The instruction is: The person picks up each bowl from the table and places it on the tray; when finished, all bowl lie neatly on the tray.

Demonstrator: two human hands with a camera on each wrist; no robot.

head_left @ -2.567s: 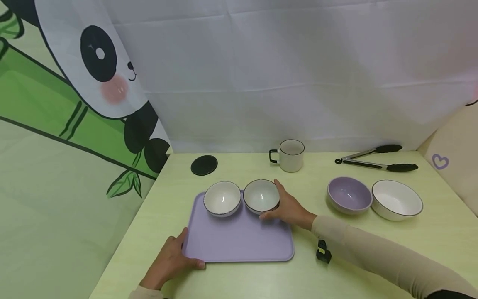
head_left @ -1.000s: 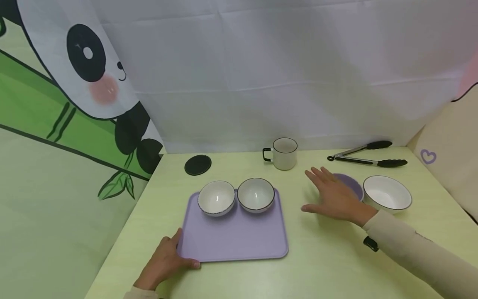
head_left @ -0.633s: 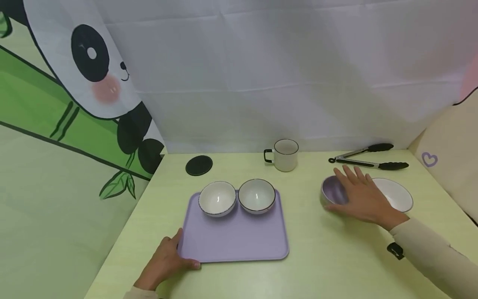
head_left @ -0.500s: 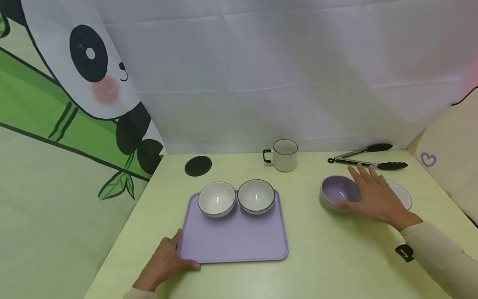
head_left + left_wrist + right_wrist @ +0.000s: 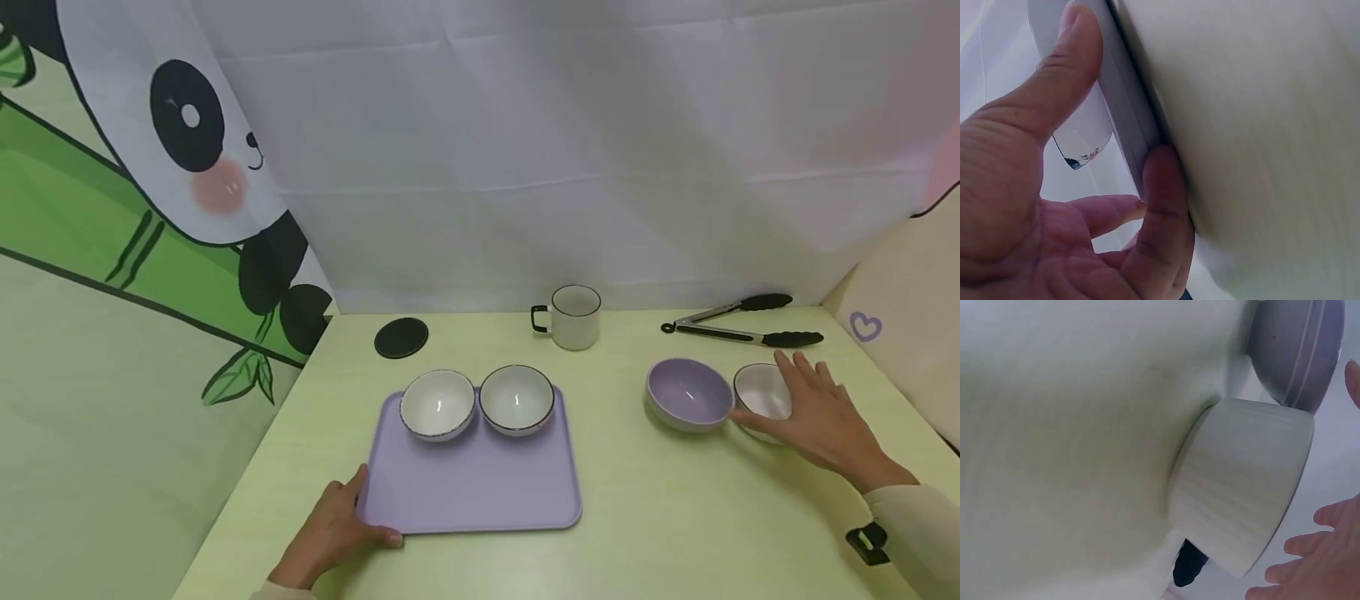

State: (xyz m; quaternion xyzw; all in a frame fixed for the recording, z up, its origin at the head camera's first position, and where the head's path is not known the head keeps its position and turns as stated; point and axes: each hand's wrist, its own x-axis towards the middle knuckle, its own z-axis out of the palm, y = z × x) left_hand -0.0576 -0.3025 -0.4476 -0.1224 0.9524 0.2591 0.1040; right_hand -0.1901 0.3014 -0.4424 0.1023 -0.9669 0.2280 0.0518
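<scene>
At the front left corner of the purple tray (image 5: 472,492), my left hand (image 5: 330,529) grips the edge, thumb along the front side. In the left wrist view its fingers (image 5: 1163,206) curl against the tray's rim. Two white bowls with dark rims, a left one (image 5: 437,404) and a right one (image 5: 517,398), stand side by side on the tray's back part. My right hand (image 5: 825,421) hovers with spread fingers over the larger white bowl (image 5: 759,392), covering its right side. In the right wrist view the fingers are apart from that bowl (image 5: 1241,481). The purple bowl (image 5: 688,393) stands just left of it.
A white mug (image 5: 576,318) with a black handle stands at the back middle. Behind the right-hand bowls lie black-tipped tongs (image 5: 738,333). A black round coaster (image 5: 401,337) lies at the back left. A white cloth (image 5: 525,167) hangs behind the table.
My right hand has let go of the right bowl on the tray, moved right past the purple bowl, and is now over the larger white bowl. My left hand stays at the tray corner.
</scene>
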